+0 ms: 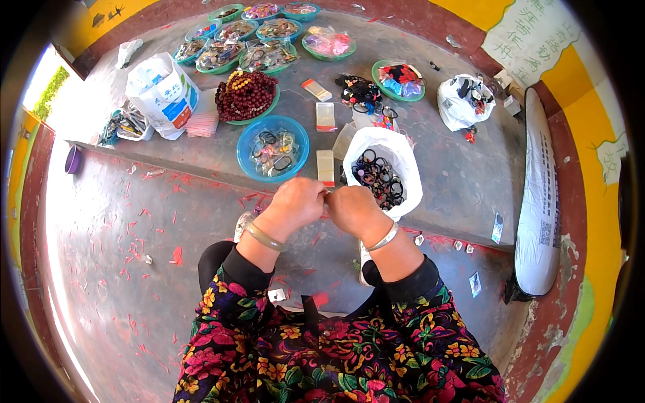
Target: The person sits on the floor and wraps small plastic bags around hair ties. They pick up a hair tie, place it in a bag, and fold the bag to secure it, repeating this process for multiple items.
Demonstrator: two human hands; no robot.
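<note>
Curling inward side by side at the centre of the frame, with left hand (292, 203) and right hand (358, 211) close together and knuckles toward the camera; cannot tell whether clamped on some small piece, with the meeting point too hidden and tiny to read. Just beyond, right of centre: a white bag (411, 181), soft-sided, mouth spread wide, filled with black loops (378, 176), slim and rounded, tangled over one another and dotted with small coloured bits. Just beyond, left of centre: a round blue basin (240, 149), scattered inside with small clear packets (272, 153) and a few dark rings (283, 162). Between basin and bag, a pale flat box (325, 164), red-orange along the lower end. Farther up, left of the middle, dark red beads (245, 99) with a few yellow ones, heaped over a green basin (271, 109).
</note>
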